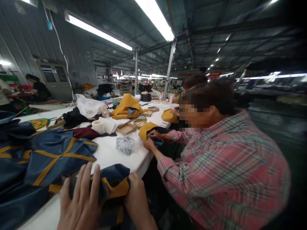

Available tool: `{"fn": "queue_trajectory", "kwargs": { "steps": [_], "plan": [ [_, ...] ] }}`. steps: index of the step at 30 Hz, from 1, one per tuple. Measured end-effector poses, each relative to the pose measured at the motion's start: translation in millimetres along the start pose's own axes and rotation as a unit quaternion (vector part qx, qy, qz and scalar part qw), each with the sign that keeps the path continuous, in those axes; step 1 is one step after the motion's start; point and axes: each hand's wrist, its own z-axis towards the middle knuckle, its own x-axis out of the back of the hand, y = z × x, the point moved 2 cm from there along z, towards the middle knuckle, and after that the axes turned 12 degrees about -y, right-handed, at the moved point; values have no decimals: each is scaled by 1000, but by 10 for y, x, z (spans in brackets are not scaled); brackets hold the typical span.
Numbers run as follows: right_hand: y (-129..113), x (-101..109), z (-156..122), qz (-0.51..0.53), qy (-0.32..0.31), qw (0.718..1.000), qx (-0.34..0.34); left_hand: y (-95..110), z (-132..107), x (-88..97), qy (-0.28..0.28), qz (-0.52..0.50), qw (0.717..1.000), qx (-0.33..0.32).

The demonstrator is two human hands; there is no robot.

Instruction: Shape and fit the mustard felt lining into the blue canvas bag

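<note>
My left hand (80, 199) lies flat with its fingers stretched out on a navy and yellow fabric piece (112, 182) at the near edge of the white table (107, 153). My right hand (135, 199) is closed on the right side of the same piece, gripping its yellow edge. A larger navy garment with yellow stripes (48, 156) lies to the left of my hands.
A person in a red plaid shirt (223, 175) sits close on my right, both hands on yellow and navy fabric (150, 129). Cardboard trays of metal parts (140, 123), a clear bag of parts (125, 145), yellow fabric (126, 107) and white cloth (87, 107) sit farther along. Other workers are behind.
</note>
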Motion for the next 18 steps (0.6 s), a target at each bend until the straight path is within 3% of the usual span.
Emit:
{"fn": "queue_trajectory", "kwargs": {
  "steps": [3, 5, 7, 9, 14, 16, 18],
  "plan": [
    [-223, 97, -37, 40, -93, 994, 31, -159, 326, -53, -63, 10, 996, -67],
    [-317, 163, -57, 92, -152, 981, 77, -269, 480, -98, -115, 15, 983, -145],
    [-353, 208, -53, 128, -175, 969, 118, -354, 549, -147, -165, 11, 962, -216],
    [-337, 224, -13, 114, -158, 971, 138, -397, 553, -180, -187, -16, 951, -247],
    [-264, 214, 112, -42, -111, 983, 140, -249, 542, -64, -243, -77, 942, -219],
    [-258, 227, 123, -33, -110, 980, 163, -145, 593, 57, -271, -70, 941, -190],
    [-243, 246, 118, 52, -123, 975, 180, -67, 658, 179, -271, -76, 947, -157]
  ]
}}
